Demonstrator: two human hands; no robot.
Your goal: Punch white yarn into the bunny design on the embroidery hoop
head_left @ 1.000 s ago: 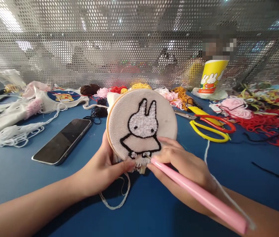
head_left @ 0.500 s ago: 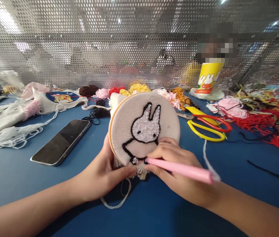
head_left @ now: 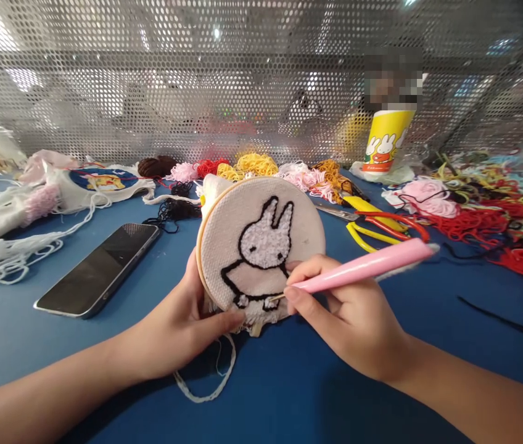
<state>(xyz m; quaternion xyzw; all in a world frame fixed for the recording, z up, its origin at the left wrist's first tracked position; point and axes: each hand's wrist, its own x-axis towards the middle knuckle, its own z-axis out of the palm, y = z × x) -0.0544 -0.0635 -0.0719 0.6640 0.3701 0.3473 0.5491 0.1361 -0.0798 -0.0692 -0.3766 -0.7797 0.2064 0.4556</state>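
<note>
A round embroidery hoop (head_left: 304, 216) is tilted up, its cream cloth showing a black-outlined rabbit (head_left: 266, 240) with a white tufted head. My left hand (head_left: 192, 327) grips the hoop's lower left edge, thumb in front and the other fingers hidden behind. Between the thumb and fingers of my right hand (head_left: 349, 314) is a pink punch needle pen (head_left: 363, 265), its thin metal tip at the rabbit's lower right edge. White yarn (head_left: 210, 394) hangs in a loop below the hoop.
A phone (head_left: 99, 268) lies on the blue table at the left. Scissors (head_left: 386, 225) with red and yellow handles lie right of the hoop, near a yellow cup (head_left: 388, 140). Yarn piles (head_left: 474, 216) line the right and back, before a perforated metal screen (head_left: 173, 80).
The pen's back end has swung up and its metal tip now shows outside the cloth. My right hand has turned with it. The whole view has shifted slightly.
</note>
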